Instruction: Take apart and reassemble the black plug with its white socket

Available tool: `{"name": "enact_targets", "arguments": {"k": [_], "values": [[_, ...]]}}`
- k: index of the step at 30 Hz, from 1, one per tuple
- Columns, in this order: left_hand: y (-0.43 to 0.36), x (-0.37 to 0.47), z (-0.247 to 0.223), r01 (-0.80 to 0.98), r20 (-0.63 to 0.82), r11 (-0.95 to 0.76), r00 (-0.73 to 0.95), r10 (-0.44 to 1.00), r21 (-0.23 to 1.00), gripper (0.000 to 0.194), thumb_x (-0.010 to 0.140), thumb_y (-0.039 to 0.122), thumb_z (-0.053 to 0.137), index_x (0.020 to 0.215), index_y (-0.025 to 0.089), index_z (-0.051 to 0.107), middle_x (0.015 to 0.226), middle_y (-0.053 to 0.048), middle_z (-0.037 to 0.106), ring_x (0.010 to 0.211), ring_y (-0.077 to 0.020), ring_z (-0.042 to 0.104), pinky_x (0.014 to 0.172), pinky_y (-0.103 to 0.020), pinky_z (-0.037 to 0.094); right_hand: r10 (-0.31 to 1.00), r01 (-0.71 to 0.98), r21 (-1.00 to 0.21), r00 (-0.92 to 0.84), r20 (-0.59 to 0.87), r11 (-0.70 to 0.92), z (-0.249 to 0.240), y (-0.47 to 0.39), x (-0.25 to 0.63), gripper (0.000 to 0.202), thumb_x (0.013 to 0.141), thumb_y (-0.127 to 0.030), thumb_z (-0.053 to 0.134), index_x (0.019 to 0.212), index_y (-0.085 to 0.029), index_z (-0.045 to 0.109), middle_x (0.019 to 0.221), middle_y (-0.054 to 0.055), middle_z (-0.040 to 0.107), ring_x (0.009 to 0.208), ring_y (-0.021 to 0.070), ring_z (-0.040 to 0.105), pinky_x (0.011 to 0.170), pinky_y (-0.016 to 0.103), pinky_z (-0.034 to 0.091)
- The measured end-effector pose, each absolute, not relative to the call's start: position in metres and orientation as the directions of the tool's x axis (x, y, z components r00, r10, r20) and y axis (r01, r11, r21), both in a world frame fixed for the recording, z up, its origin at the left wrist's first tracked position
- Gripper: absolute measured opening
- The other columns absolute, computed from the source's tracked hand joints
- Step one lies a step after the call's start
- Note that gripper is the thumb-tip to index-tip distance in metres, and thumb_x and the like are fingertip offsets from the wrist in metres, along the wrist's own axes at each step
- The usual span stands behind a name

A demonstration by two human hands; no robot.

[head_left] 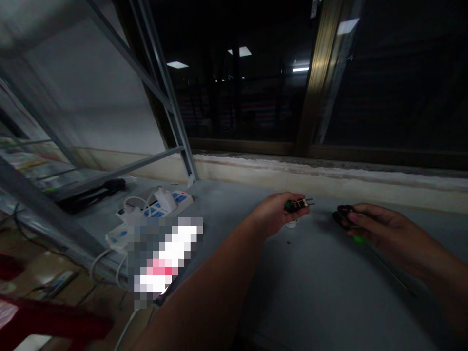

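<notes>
Between the fingers of my left hand (276,212) is a small dark electric plug (297,205), held with its two metal prongs toward the right. Pale inner parts show on its side. To its right, my right hand (380,222) is closed with a small dark piece (345,209) at the fingertips; it could be a plug cover, but it is too dark to tell. Beneath this hand a screwdriver (393,278) with a green and black handle lies on the grey table (300,297), partly hidden. A small white round item (291,224) lies below the plug.
Left of my arm are a white power strip (185,199) with a charger (165,201) and cables plugged in, and a bright, pixelated phone-like screen (171,258). A metal rack frame (179,126) rises at the back left. Behind the table is a dark window (241,97).
</notes>
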State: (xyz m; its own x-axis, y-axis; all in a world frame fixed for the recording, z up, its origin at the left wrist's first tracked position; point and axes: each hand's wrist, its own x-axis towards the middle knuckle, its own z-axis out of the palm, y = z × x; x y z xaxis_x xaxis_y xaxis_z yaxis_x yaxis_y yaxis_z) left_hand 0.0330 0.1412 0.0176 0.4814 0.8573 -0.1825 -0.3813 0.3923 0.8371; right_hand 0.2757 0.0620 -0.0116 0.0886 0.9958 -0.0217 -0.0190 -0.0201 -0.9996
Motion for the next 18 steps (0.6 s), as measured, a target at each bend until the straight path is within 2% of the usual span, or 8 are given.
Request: {"name": "enact_targets", "arguments": {"k": [2, 4, 6, 9, 12, 15, 18], "values": [[0.140, 0.034, 0.018, -0.378, -0.188, 0.405, 0.495, 0.848, 0.833, 0.006, 0.094, 0.010, 0.063, 0.092, 0.010, 0.069, 0.093, -0.006, 0.071, 0.085, -0.0154, 0.068, 0.079, -0.031, 0.060, 0.996, -0.003, -1.000, 0.085, -0.031, -0.031, -0.010, 0.062, 0.276, 0.053, 0.063, -0.052, 0.095, 0.102, -0.022, 0.076, 0.109, 0.007, 0.074, 0.087, 0.0138, 0.071, 0.077, 0.014, 0.059], [0.139, 0.035, 0.018, -0.372, -0.197, 0.418, 0.506, 0.840, 0.829, 0.007, 0.094, 0.010, 0.063, 0.091, 0.009, 0.069, 0.092, -0.006, 0.071, 0.084, -0.0151, 0.069, 0.079, -0.030, 0.059, 0.996, -0.006, -1.000, 0.092, -0.010, -0.009, -0.009, 0.062, 0.276, 0.064, 0.063, -0.050, 0.096, 0.116, -0.025, 0.071, 0.111, 0.007, 0.075, 0.087, 0.0161, 0.073, 0.079, 0.018, 0.061], [0.138, 0.035, 0.018, -0.365, -0.209, 0.431, 0.511, 0.834, 0.825, 0.007, 0.094, 0.011, 0.063, 0.091, 0.010, 0.069, 0.092, -0.006, 0.071, 0.083, -0.0148, 0.069, 0.077, -0.029, 0.060, 0.993, -0.018, -0.999, 0.115, 0.033, 0.036, -0.007, 0.063, 0.276, 0.072, 0.065, -0.048, 0.096, 0.127, -0.030, 0.063, 0.102, 0.006, 0.077, 0.083, 0.0179, 0.074, 0.076, 0.023, 0.063], [0.137, 0.035, 0.018, -0.366, -0.218, 0.441, 0.512, 0.831, 0.820, 0.007, 0.093, 0.012, 0.063, 0.091, 0.010, 0.069, 0.091, -0.007, 0.072, 0.083, -0.0149, 0.069, 0.078, -0.029, 0.060, 0.992, -0.037, -0.997, 0.113, 0.065, 0.070, -0.003, 0.063, 0.275, 0.060, 0.068, -0.043, 0.095, 0.119, -0.028, 0.067, 0.093, 0.006, 0.076, 0.077, 0.0180, 0.074, 0.071, 0.025, 0.063], [0.136, 0.036, 0.018, -0.370, -0.213, 0.441, 0.517, 0.829, 0.817, 0.010, 0.091, 0.011, 0.062, 0.087, 0.010, 0.071, 0.089, -0.011, 0.073, 0.082, -0.0156, 0.070, 0.082, -0.027, 0.059, 0.990, -0.074, -0.993, 0.112, 0.084, 0.093, 0.004, 0.060, 0.272, 0.046, 0.068, -0.039, 0.095, 0.107, -0.025, 0.073, 0.107, 0.008, 0.076, 0.082, 0.0187, 0.074, 0.078, 0.030, 0.064], [0.132, 0.037, 0.018, -0.363, -0.207, 0.443, 0.533, 0.820, 0.820, 0.011, 0.091, 0.015, 0.063, 0.085, 0.010, 0.072, 0.086, -0.014, 0.073, 0.080, -0.0179, 0.070, 0.085, -0.030, 0.059, 0.983, -0.114, -0.983, 0.124, 0.132, 0.147, 0.009, 0.057, 0.267, 0.050, 0.069, -0.037, 0.094, 0.113, -0.026, 0.073, 0.116, 0.007, 0.075, 0.089, 0.0188, 0.075, 0.088, 0.032, 0.063], [0.128, 0.039, 0.017, -0.349, -0.210, 0.451, 0.550, 0.808, 0.821, 0.015, 0.092, 0.022, 0.065, 0.084, 0.011, 0.072, 0.083, -0.013, 0.072, 0.079, -0.0202, 0.071, 0.089, -0.035, 0.059, 0.977, -0.042, -0.978, 0.078, 0.201, 0.204, 0.008, 0.056, 0.261, 0.053, 0.074, -0.039, 0.091, 0.120, -0.024, 0.070, 0.112, 0.007, 0.076, 0.091, 0.0190, 0.075, 0.091, 0.034, 0.062]]}}
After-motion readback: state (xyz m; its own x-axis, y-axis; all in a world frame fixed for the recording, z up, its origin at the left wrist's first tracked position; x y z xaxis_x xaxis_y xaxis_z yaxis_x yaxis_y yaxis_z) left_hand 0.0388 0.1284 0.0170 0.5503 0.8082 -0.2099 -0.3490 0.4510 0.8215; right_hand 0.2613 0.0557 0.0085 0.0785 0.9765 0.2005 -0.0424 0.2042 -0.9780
